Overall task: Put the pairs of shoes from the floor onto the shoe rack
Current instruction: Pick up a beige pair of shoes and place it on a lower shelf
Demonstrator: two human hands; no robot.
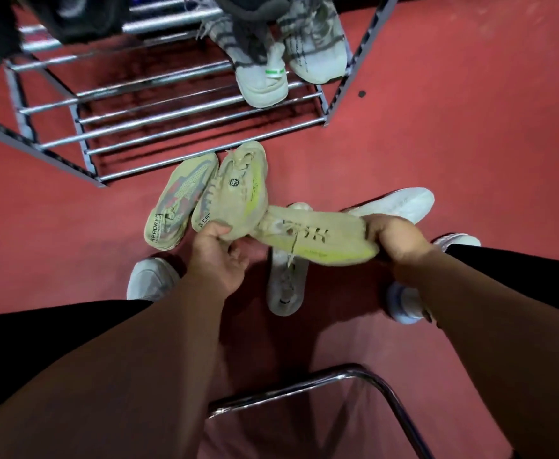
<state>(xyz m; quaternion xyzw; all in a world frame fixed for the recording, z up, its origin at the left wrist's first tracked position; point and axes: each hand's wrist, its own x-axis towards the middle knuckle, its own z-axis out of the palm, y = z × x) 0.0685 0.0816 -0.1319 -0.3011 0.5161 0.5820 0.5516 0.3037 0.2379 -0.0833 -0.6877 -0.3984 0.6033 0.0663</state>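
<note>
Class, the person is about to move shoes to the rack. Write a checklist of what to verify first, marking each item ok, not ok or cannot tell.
1. Left hand grips first yellow shoe: ok.
2. Right hand grips second yellow shoe: ok.
3. Held shoes are a matching pair: cannot tell; a third yellow shoe lies sole up on the floor.
4. Rack has bare bars beside the pale pair: ok.

The red floor (470, 127) before me carries the shoe rack (172, 127), a pale pair (261, 87) on its right bars, and nearer, a sole-up yellow-green shoe (178, 203) and a white shoe (284, 289).
</note>
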